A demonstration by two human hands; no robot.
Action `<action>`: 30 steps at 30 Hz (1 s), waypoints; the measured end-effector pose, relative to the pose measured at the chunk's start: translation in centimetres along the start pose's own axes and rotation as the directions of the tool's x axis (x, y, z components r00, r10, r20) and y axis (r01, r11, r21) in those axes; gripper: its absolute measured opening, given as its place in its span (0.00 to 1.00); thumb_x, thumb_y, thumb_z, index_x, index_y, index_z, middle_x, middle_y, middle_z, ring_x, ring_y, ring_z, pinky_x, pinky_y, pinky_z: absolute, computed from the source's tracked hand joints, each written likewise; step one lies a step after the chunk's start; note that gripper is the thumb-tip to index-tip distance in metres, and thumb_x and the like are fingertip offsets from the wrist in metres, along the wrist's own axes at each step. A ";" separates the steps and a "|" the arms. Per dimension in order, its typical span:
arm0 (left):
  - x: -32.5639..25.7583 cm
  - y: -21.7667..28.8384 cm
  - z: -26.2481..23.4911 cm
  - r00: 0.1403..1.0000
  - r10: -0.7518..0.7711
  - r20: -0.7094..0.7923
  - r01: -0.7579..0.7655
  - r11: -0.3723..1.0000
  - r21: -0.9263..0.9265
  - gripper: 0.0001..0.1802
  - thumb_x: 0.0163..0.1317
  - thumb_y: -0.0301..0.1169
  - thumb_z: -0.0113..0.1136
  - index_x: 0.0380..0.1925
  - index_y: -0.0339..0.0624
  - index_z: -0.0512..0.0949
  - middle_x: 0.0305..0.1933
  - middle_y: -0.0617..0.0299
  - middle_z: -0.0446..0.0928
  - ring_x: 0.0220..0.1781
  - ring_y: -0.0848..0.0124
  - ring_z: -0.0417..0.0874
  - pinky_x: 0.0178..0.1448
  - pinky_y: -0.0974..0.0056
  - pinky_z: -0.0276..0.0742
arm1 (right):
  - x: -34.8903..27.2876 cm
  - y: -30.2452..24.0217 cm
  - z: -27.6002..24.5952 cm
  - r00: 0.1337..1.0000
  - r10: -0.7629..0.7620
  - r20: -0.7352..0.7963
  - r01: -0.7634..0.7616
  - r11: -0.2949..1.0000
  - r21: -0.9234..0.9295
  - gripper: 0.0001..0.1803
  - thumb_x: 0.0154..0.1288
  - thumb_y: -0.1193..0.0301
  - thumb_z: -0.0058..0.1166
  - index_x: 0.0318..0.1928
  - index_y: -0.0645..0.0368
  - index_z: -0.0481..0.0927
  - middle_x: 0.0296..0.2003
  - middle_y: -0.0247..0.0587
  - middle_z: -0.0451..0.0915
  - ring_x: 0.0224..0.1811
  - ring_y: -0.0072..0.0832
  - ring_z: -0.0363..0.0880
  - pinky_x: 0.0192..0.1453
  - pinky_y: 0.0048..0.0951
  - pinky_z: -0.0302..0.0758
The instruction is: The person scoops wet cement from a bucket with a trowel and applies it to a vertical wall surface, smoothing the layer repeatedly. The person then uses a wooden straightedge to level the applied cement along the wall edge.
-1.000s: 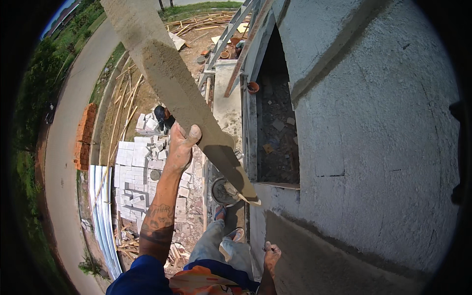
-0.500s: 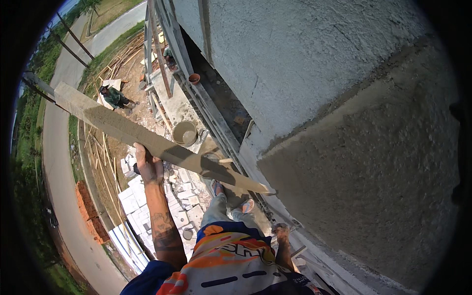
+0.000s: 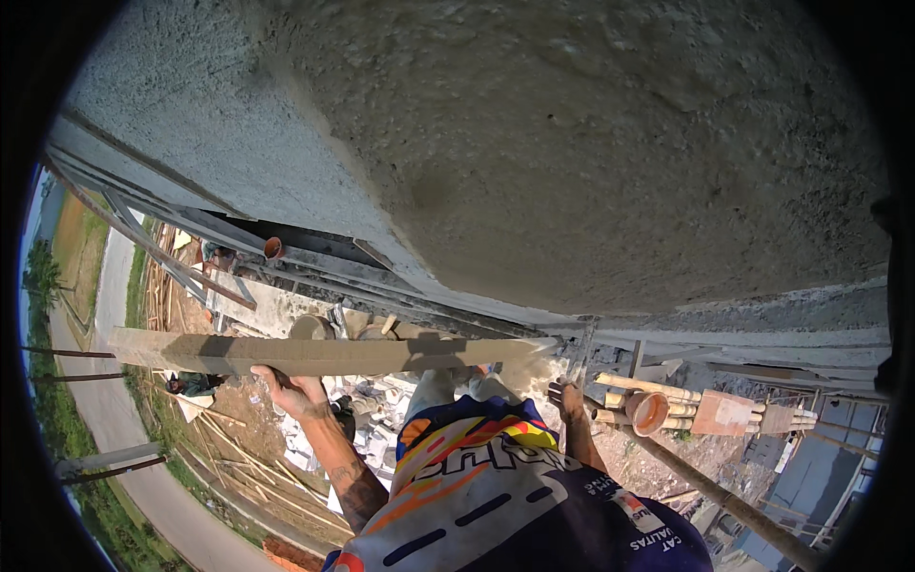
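**Long straightedge held level against the plastered wall**

The person holds a long wooden straightedge [image 3: 315, 355] with its long axis running left to right, almost level, just below the freshly plastered wall [image 3: 591, 162]. The left hand [image 3: 294, 391] carries it from beneath, a little left of the board's middle, fingers [image 3: 276, 379] curled up around the lower edge and closed on it. The right hand [image 3: 569, 398] sits at the board's right end, where that end meets the wall's lower edge; whether its fingers grip the board or only rest beside it cannot be told. So the left hand has the plainer hold, and the board reaches far out to the left of it, over open air.

The wall surface is rough, damp-looking grey render, filling the upper part of the view. Below lie a scaffold pole [image 3: 724, 500], stacked bamboo lengths [image 3: 648, 400], an orange bucket [image 3: 650, 412], scattered debris on the ground, and a road [image 3: 114, 419] at far left.
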State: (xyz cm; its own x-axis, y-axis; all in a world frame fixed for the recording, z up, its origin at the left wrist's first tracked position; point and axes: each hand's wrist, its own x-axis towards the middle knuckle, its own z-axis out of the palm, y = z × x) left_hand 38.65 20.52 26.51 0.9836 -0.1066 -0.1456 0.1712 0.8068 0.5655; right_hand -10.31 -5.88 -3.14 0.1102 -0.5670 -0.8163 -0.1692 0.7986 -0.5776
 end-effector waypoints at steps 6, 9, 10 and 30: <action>2.5 -4.9 -1.1 0.986 -0.168 -0.019 0.167 0.948 0.270 0.39 0.70 0.60 0.60 0.64 0.37 0.72 0.60 0.53 0.78 0.60 0.61 0.78 0.66 0.53 0.75 | -2.1 -0.7 5.4 0.962 0.139 0.237 -0.250 0.800 0.545 0.47 0.75 0.34 0.39 0.76 0.60 0.56 0.65 0.56 0.73 0.63 0.54 0.77 0.62 0.50 0.76; 3.8 -9.9 -4.6 0.955 -0.274 -0.113 0.296 0.898 0.327 0.42 0.68 0.62 0.59 0.66 0.37 0.70 0.60 0.52 0.77 0.60 0.59 0.78 0.66 0.52 0.76 | -1.3 -1.6 7.4 0.983 0.035 0.183 -0.166 0.609 0.776 0.44 0.77 0.35 0.39 0.76 0.57 0.59 0.64 0.51 0.75 0.64 0.52 0.76 0.64 0.52 0.75; 4.2 -11.9 -6.0 0.905 -0.333 -0.265 0.406 0.864 0.298 0.43 0.68 0.63 0.60 0.67 0.37 0.68 0.62 0.51 0.77 0.62 0.57 0.78 0.68 0.51 0.76 | -0.6 -1.5 7.3 0.985 -0.033 0.171 -0.128 0.531 0.838 0.43 0.77 0.36 0.39 0.76 0.56 0.60 0.65 0.49 0.75 0.64 0.51 0.76 0.65 0.52 0.74; 7.8 -71.6 -54.9 0.538 -0.616 -0.575 0.822 0.535 0.196 0.33 0.76 0.58 0.49 0.67 0.45 0.72 0.66 0.54 0.77 0.64 0.52 0.80 0.67 0.37 0.78 | 52.0 14.7 -10.3 0.941 -0.069 -0.330 0.263 0.764 0.590 0.28 0.79 0.49 0.50 0.70 0.46 0.70 0.67 0.37 0.72 0.66 0.42 0.72 0.65 0.57 0.74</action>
State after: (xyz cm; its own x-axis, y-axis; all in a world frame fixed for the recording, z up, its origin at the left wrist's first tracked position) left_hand 30.95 -6.19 -59.66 0.3913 -0.2200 -0.8936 0.9109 0.2304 0.3422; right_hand -17.18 -25.71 -53.97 -0.2079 -0.6557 -0.7258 0.4774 0.5797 -0.6604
